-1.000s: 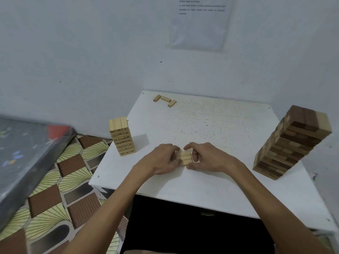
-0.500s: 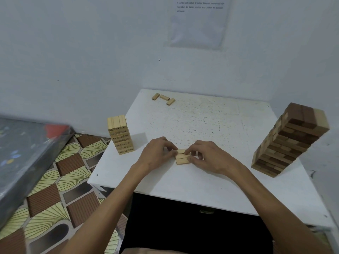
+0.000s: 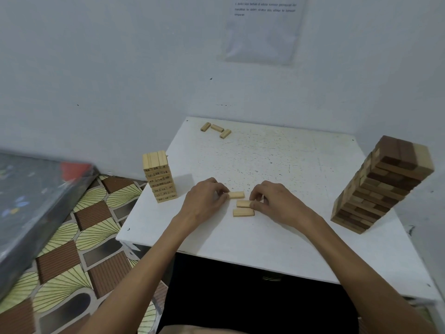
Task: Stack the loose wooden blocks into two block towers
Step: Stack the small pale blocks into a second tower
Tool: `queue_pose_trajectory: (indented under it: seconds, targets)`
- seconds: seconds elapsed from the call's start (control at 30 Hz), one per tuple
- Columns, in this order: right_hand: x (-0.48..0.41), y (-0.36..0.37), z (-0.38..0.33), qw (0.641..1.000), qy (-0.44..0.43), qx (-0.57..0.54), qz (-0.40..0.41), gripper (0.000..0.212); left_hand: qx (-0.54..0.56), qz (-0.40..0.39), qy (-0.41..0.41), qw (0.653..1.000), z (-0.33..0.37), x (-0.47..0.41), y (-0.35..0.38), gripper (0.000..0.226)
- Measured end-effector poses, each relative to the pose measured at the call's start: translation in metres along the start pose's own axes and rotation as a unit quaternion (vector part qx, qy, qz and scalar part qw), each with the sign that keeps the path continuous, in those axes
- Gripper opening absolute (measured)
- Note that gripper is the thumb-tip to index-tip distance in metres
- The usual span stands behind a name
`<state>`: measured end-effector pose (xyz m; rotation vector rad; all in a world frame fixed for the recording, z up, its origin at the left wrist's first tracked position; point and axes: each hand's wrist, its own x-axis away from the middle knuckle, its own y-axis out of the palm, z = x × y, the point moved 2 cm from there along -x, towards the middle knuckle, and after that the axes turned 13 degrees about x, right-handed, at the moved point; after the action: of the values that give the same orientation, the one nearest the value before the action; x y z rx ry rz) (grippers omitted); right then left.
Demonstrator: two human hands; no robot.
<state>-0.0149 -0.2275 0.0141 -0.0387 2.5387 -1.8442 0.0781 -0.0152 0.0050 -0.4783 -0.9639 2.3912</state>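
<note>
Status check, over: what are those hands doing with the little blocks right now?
Left hand pinches far block; right hand pinches middle block. Near block lies loose on table. Pale tower, dark tower stand aside, nothing in the way.

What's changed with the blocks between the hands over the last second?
The far block, middle block and near block, pressed together a second ago, are now spread apart. The left hand has drawn the far block leftward and holds its end; the right hand pinches the middle block. The small tower, the tall tower and the three far-edge blocks have not moved.
</note>
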Motion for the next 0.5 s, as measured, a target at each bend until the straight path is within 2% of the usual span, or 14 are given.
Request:
queue_pose_trajectory:
  seconds: [0.07,0.17,0.27,0.5]
  targets:
    - [0.002,-0.001,0.002,1.000,0.006,-0.018,-0.001,0.004,0.002,0.001,-0.002,1.000,0.000,0.001,0.000,0.020]
    - [0.003,-0.002,0.006,0.999,0.014,-0.045,-0.003,0.013,0.004,0.003,-0.001,1.000,0.001,0.003,0.000,0.019]
    - [0.006,-0.003,0.010,1.000,0.010,-0.024,0.003,0.016,0.003,0.000,0.002,1.000,0.000,0.005,0.002,0.021]
    - [0.015,-0.011,0.013,0.999,-0.013,0.018,-0.025,0.020,-0.025,-0.042,0.029,0.998,0.004,0.015,0.007,0.058]
